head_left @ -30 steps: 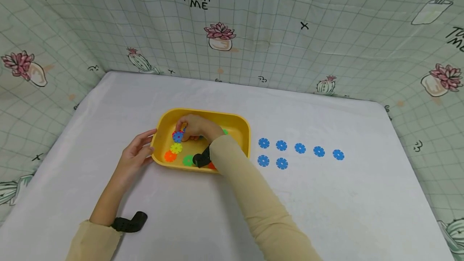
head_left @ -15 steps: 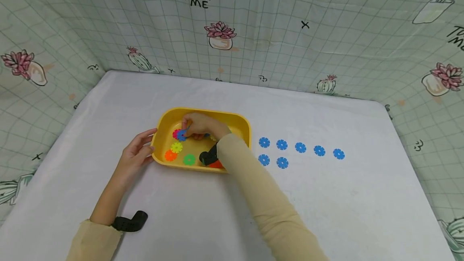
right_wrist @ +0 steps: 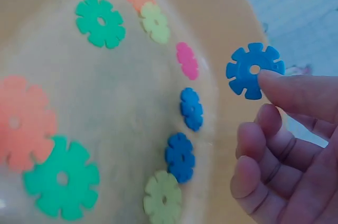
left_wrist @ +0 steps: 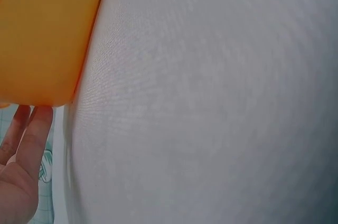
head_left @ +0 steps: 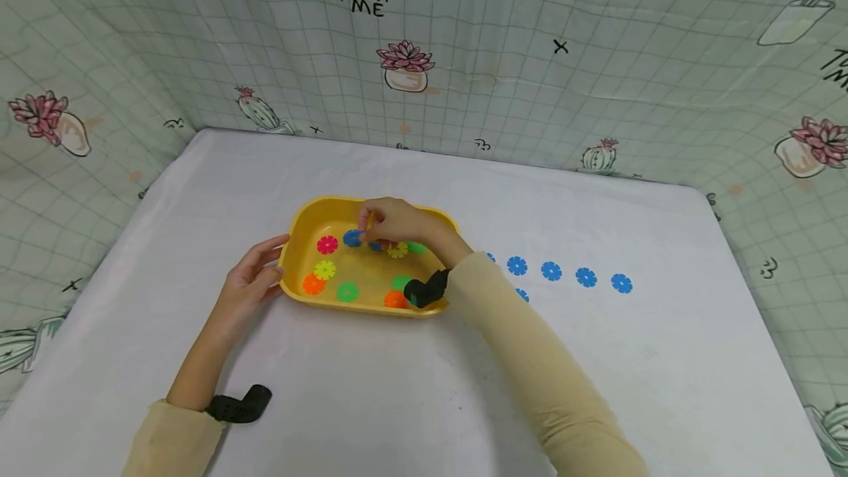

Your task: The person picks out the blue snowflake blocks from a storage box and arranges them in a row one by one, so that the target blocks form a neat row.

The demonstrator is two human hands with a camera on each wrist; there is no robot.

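My right hand point(head_left: 397, 221) is over the back part of a yellow tray point(head_left: 301, 223). In the right wrist view its thumb and a finger pinch a blue notched plastic disc point(right_wrist: 245, 78), above the tray floor. Below it, two blue discs point(right_wrist: 191, 109) lie along the wall between a pink disc point(right_wrist: 187, 61) and a yellow one point(right_wrist: 163, 197). My left hand point(head_left: 250, 274) is at the tray's left end; its extended fingers point(left_wrist: 36, 137) touch the outer wall in the left wrist view.
Orange discs point(head_left: 314, 284), green discs point(head_left: 347, 291) and another yellow disc point(head_left: 324, 269) lie in the tray. On the white table point(head_left: 371, 389) to the right, several blue discs point(head_left: 551, 271) form rows, partly hidden by my right sleeve. A patterned cloth point(head_left: 477, 79) hangs behind.
My right hand has moved right and rises from the tray's left part with the blue disc, uncovering the pink disc. My left hand stays at the tray's end.
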